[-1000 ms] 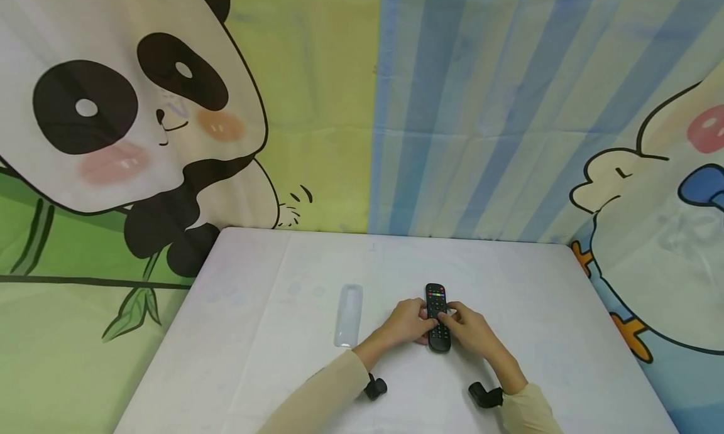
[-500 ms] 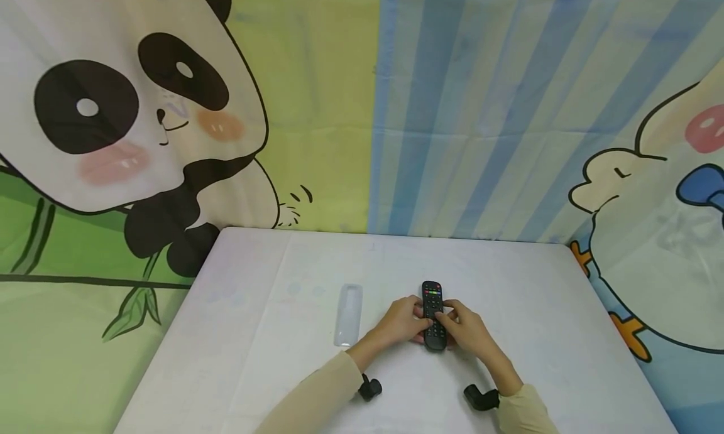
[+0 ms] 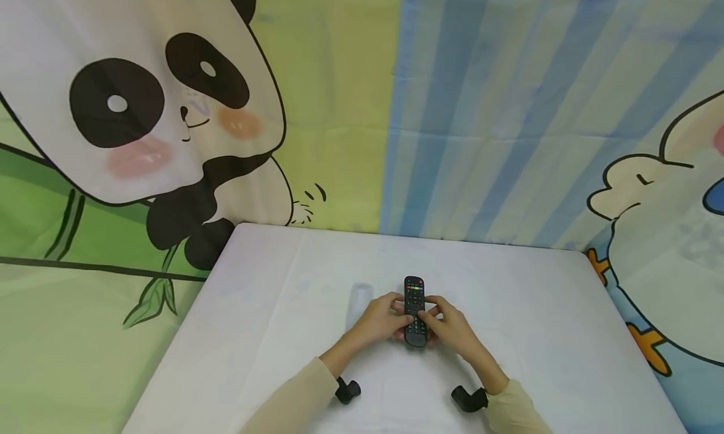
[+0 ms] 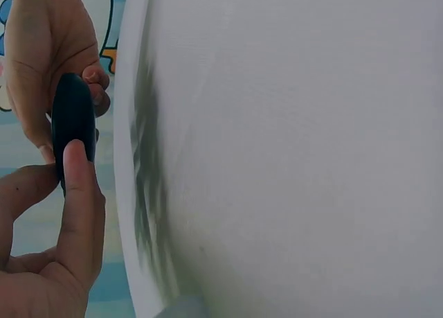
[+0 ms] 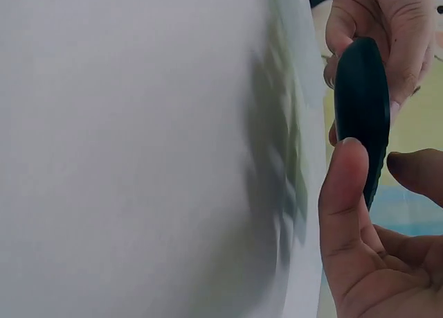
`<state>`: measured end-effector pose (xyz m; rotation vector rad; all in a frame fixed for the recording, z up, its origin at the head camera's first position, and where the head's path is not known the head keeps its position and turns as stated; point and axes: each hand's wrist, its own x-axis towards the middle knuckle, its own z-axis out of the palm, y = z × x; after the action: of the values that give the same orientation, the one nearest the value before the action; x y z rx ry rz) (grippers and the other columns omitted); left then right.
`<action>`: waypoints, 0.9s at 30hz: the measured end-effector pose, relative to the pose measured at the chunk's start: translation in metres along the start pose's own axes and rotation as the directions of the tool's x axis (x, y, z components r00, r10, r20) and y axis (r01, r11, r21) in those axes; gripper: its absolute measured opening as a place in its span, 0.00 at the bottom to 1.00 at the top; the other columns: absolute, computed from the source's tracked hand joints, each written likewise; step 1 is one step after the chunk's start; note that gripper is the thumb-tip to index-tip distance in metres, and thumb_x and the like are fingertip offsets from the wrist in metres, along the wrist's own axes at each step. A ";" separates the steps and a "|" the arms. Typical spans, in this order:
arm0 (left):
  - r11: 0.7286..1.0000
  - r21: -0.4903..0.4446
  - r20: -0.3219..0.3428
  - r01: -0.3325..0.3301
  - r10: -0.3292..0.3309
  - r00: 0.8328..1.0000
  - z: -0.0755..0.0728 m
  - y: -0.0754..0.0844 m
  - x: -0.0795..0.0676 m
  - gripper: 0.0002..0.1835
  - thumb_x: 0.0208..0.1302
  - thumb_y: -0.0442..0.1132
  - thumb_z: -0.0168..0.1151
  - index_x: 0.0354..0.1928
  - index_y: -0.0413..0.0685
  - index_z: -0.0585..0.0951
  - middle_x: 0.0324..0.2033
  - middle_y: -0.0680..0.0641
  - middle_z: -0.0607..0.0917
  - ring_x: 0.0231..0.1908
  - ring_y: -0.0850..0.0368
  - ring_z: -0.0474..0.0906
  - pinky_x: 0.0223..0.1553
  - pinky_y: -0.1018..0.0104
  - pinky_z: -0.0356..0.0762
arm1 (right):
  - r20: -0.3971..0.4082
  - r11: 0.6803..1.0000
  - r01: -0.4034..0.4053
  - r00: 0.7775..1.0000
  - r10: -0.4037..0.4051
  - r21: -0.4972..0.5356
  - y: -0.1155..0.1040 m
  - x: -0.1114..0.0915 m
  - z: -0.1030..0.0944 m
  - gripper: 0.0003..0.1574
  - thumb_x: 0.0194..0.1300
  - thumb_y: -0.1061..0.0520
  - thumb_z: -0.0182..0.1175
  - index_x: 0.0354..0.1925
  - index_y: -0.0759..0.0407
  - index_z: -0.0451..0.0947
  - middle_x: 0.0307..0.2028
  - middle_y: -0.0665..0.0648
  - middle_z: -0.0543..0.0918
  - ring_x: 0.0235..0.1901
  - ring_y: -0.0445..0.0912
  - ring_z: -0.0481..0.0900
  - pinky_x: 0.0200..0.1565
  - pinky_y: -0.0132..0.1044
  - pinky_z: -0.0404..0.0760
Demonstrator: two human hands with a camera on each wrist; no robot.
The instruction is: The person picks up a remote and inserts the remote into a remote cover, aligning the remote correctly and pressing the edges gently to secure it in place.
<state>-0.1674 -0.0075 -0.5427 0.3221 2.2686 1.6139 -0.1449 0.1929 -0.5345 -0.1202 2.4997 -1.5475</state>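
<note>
A slim black remote control (image 3: 415, 299), its buttons facing up, is held lengthwise between both hands over the white table. My left hand (image 3: 381, 319) pinches its left edge, thumb on top and fingers beneath. From the other side my right hand (image 3: 450, 327) grips it, the thumb over the buttons. In the left wrist view, a fingertip of the left hand (image 4: 59, 242) lies against the remote (image 4: 73, 117). The right wrist view has the remote (image 5: 363, 89) edge-on, one right fingertip on its back and the thumb close to the button side.
A clear plastic tray-like piece (image 3: 357, 305) lies on the white table (image 3: 537, 333), left of the remote and partly behind the left hand. Black wrist-worn pieces (image 3: 347, 391) show below the forearms. A cartoon-printed curtain (image 3: 328, 107) hangs behind the table.
Both hands have shifted left with the remote, and the left hand now covers part of the clear piece. The head view has turned slightly left. The grip looks the same.
</note>
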 end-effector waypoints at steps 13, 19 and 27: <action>0.996 -0.082 -0.030 -0.029 0.026 0.999 -0.041 -0.015 -0.025 0.30 0.65 0.42 0.70 0.66 0.40 0.71 0.45 0.46 0.83 0.24 0.53 0.86 0.27 0.58 0.84 | 0.096 0.987 0.053 0.993 -0.068 0.152 -0.016 0.012 0.031 0.31 0.74 0.54 0.60 0.69 0.63 0.64 0.42 0.62 0.82 0.26 0.53 0.83 0.29 0.49 0.84; 0.997 -0.065 -0.043 -0.043 0.040 0.998 -0.047 -0.017 -0.030 0.30 0.65 0.42 0.70 0.66 0.42 0.72 0.45 0.47 0.84 0.24 0.54 0.86 0.27 0.59 0.84 | 0.123 0.976 0.056 0.989 -0.083 0.209 -0.020 0.012 0.034 0.31 0.75 0.56 0.58 0.69 0.64 0.62 0.40 0.62 0.82 0.26 0.55 0.82 0.29 0.52 0.84; 0.994 -0.030 -0.064 -0.108 0.106 0.992 -0.054 -0.010 -0.033 0.30 0.67 0.41 0.68 0.68 0.45 0.71 0.48 0.46 0.82 0.26 0.55 0.85 0.26 0.59 0.83 | 0.102 0.969 0.064 0.991 -0.091 0.239 -0.030 0.017 0.038 0.28 0.76 0.55 0.57 0.68 0.63 0.64 0.41 0.62 0.80 0.25 0.54 0.80 0.30 0.53 0.83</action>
<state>-0.1582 -0.0703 -0.5307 0.3960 2.3033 1.7355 -0.1548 0.1435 -0.5266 -0.2637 2.2317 -1.8020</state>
